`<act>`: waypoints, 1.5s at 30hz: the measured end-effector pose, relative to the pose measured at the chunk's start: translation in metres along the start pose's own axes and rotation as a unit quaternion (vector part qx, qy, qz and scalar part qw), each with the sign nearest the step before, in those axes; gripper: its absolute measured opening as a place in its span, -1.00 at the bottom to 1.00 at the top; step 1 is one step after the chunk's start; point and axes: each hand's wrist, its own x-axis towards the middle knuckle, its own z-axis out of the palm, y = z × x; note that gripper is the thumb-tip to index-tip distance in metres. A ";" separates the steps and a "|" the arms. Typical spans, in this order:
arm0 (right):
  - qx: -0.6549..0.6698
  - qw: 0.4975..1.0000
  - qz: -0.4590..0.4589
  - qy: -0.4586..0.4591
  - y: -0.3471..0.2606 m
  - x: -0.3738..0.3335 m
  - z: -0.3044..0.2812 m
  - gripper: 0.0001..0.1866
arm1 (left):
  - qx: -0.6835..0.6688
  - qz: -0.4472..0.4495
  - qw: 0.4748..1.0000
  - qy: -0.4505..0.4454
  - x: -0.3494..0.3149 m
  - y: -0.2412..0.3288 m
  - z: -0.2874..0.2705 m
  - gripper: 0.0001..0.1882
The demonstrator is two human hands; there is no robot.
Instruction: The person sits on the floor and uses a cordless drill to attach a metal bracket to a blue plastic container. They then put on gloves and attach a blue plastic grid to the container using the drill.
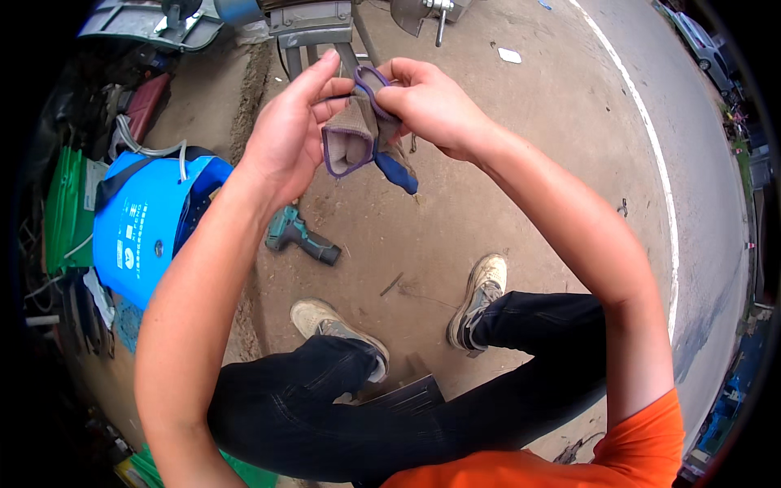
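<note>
In front of me, up in the air, hangs a pair of work gloves (350, 146), grey-beige knit with purple-edged cuffs and blue coated fingers. One cuff opening faces me. My right hand (419, 102) grips the gloves by the other cuff, thumb on top. On the gloves' left side is my left hand (285, 130), its thumb stretched up and its fingers apart, the fingertips close against the knit. Whether they touch it I cannot tell. Below my left wrist a teal and black cordless drill (301, 236) lies on the ground.
A bright blue bag (154, 228) with a black strap and a grey cable stands at the left, a green sack (67, 207) beyond it. Grey metal machine legs (316, 39) stand ahead. My shoes (480, 297) rest on dusty concrete; a white road line (643, 106) runs along the right.
</note>
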 end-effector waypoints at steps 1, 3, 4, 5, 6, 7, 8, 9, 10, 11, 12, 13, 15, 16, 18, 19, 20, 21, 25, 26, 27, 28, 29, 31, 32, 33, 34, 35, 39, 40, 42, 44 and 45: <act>0.037 0.999 -0.014 0.013 -0.015 -0.003 0.008 -0.72 | -0.022 0.019 0.999 -0.044 -0.016 0.016 -0.008 -0.57; 0.068 0.997 -0.027 -0.016 -0.055 -0.016 0.020 -0.79 | -0.040 0.115 0.982 -0.146 -0.044 0.037 -0.025 -0.61; 0.078 0.997 -0.020 -0.023 -0.062 -0.024 0.028 -0.79 | -0.010 0.134 0.985 -0.109 -0.059 0.036 -0.037 -0.64; 0.085 0.996 -0.022 -0.034 -0.073 -0.028 0.037 -0.80 | 0.039 0.193 0.977 -0.079 -0.075 0.035 -0.035 -0.69; 0.065 0.996 -0.015 -0.053 -0.078 -0.033 0.048 -0.81 | 0.052 0.188 0.979 -0.061 -0.085 0.030 -0.035 -0.67; 0.022 0.999 -0.020 -0.044 -0.079 -0.040 0.056 -0.80 | 0.070 0.182 0.980 -0.037 -0.094 0.024 -0.035 -0.63; -0.027 0.998 -0.039 -0.033 -0.087 -0.052 0.062 -0.73 | 0.028 0.159 0.986 -0.046 -0.093 0.015 -0.038 -0.66; -0.061 0.997 -0.040 -0.011 -0.085 -0.058 0.062 -0.75 | -0.014 0.134 0.989 -0.054 -0.089 0.010 -0.040 -0.69; -0.060 0.998 -0.016 0.010 -0.082 -0.062 0.059 -0.76 | -0.024 0.126 0.991 -0.033 -0.091 0.011 -0.035 -0.75; -0.035 0.999 -0.010 0.021 -0.074 -0.061 0.055 -0.78 | -0.035 0.117 0.992 -0.010 -0.094 0.013 -0.031 -0.81; -0.016 0.999 0.001 0.051 -0.072 -0.064 0.050 -0.79 | -0.058 0.119 0.991 0.006 -0.091 0.013 -0.029 -0.84; 0.014 0.998 0.012 0.057 -0.067 -0.067 0.049 -0.79 | -0.077 0.120 0.990 0.020 -0.089 0.014 -0.029 -0.87; 0.128 0.992 -0.006 -0.004 -0.065 -0.075 0.064 -0.76 | -0.058 0.082 0.995 0.010 -0.094 0.013 -0.031 -0.88; 0.136 0.990 -0.013 -0.024 -0.066 -0.077 0.072 -0.72 | -0.039 0.073 0.996 0.032 -0.098 0.012 -0.028 -0.87; 0.147 0.988 -0.014 -0.042 -0.082 -0.086 0.087 -0.58 | -0.062 0.064 0.996 0.023 -0.097 0.012 -0.032 -0.86; 0.069 0.996 -0.006 -0.051 -0.084 -0.082 0.086 -0.57 | -0.079 0.052 0.996 0.000 -0.095 0.015 -0.037 -0.85; -0.004 0.998 0.000 -0.057 -0.084 -0.079 0.081 -0.56 | -0.036 0.051 0.998 -0.002 -0.098 0.016 -0.041 -0.83; -0.082 0.996 0.004 -0.046 -0.084 -0.075 0.071 -0.55 | 0.008 0.051 0.998 -0.020 -0.096 0.015 -0.041 -0.82; -0.167 0.981 0.075 -0.066 -0.075 -0.069 0.063 -0.75 | 0.178 0.028 0.984 -0.008 -0.098 0.003 -0.037 -0.64; -0.168 0.980 0.073 -0.080 -0.063 -0.062 0.059 -0.74 | 0.216 0.029 0.976 0.007 -0.098 0.003 -0.031 -0.61; -0.167 0.978 0.087 -0.087 -0.059 -0.063 0.067 -0.72 | 0.256 0.015 0.966 0.034 -0.097 -0.005 -0.029 -0.58; -0.187 0.975 0.075 -0.093 -0.060 -0.066 0.070 -0.65 | 0.286 0.007 0.957 0.043 -0.097 -0.008 -0.023 -0.56; -0.276 0.957 0.032 -0.082 -0.055 -0.064 0.068 -0.57 | 0.316 0.004 0.947 0.052 -0.095 -0.008 -0.014 -0.53; -0.352 0.932 -0.024 -0.083 -0.060 -0.065 0.073 -0.54 | 0.329 -0.013 0.943 0.051 -0.095 -0.008 -0.015 -0.52; -0.359 0.929 -0.063 -0.061 -0.055 -0.062 0.073 -0.58 | 0.351 -0.023 0.935 0.047 -0.091 -0.008 -0.021 -0.58; -0.364 0.925 -0.099 -0.040 -0.049 -0.060 0.073 -0.61 | 0.336 -0.043 0.940 0.046 -0.086 -0.008 -0.030 -0.61; -0.365 0.925 -0.103 -0.030 -0.047 -0.062 0.072 -0.63 | 0.319 -0.063 0.944 0.046 -0.083 -0.006 -0.039 -0.65; -0.366 0.924 -0.107 -0.018 -0.045 -0.061 0.070 -0.65 | 0.303 -0.082 0.948 0.045 -0.080 -0.003 -0.046 -0.69; -0.372 0.920 -0.120 0.015 -0.061 -0.068 0.088 -0.65 | 0.226 -0.073 0.965 0.109 -0.078 -0.018 -0.051 -0.82; -0.376 0.916 -0.141 0.017 -0.060 -0.069 0.096 -0.68 | 0.233 -0.053 0.966 0.096 -0.078 -0.026 -0.050 -0.83; -0.416 0.889 -0.185 0.034 -0.064 -0.066 0.100 -0.73 | 0.215 -0.066 0.963 0.152 -0.078 -0.023 -0.043 -0.74; -0.461 0.844 -0.264 0.071 -0.061 -0.060 0.098 -0.81 | 0.143 -0.058 0.966 0.207 -0.069 -0.011 -0.062 -0.63; -0.474 0.836 -0.266 0.079 -0.065 -0.059 0.097 -0.83 | 0.079 -0.045 0.968 0.234 -0.069 -0.008 -0.075 -0.56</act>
